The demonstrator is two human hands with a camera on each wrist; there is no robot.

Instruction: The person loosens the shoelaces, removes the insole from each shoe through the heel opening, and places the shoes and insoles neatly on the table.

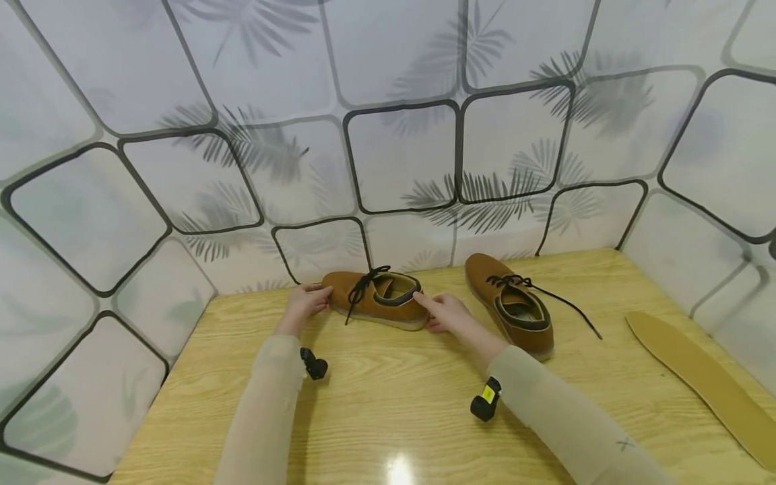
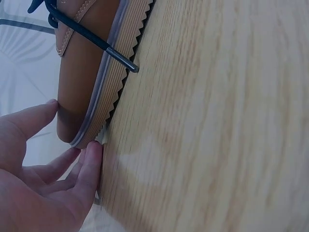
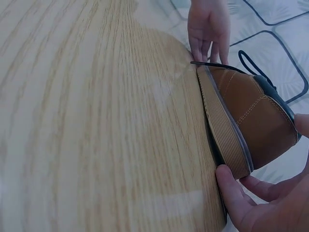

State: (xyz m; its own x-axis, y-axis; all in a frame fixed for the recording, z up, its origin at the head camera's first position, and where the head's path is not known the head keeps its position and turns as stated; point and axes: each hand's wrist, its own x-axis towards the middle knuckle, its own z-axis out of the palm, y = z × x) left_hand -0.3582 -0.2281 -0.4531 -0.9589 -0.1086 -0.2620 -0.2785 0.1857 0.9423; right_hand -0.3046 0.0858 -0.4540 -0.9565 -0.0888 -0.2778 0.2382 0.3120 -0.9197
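Observation:
A brown lace-up shoe (image 1: pixel 388 300) lies sideways near the wall, its toe to the left and its black laces tied. At the toe, my left hand (image 1: pixel 305 304) holds it, thumb against the upper and fingertips by the sole, as the left wrist view shows. My right hand (image 1: pixel 447 315) grips the heel, with the thumb at the dark padded collar and the fingers low by the ridged sole (image 3: pixel 224 123). Whether the sole is slightly raised off the wood, I cannot tell. The matching brown shoe (image 1: pixel 485 283) stands to the right, toe toward the wall, one lace trailing right.
A tan insole (image 1: pixel 697 370) lies at the right side of the wooden table (image 1: pixel 376 397). Behind the table and along its sides is a patterned wall covering (image 1: pixel 400 158) with leaves and rounded squares.

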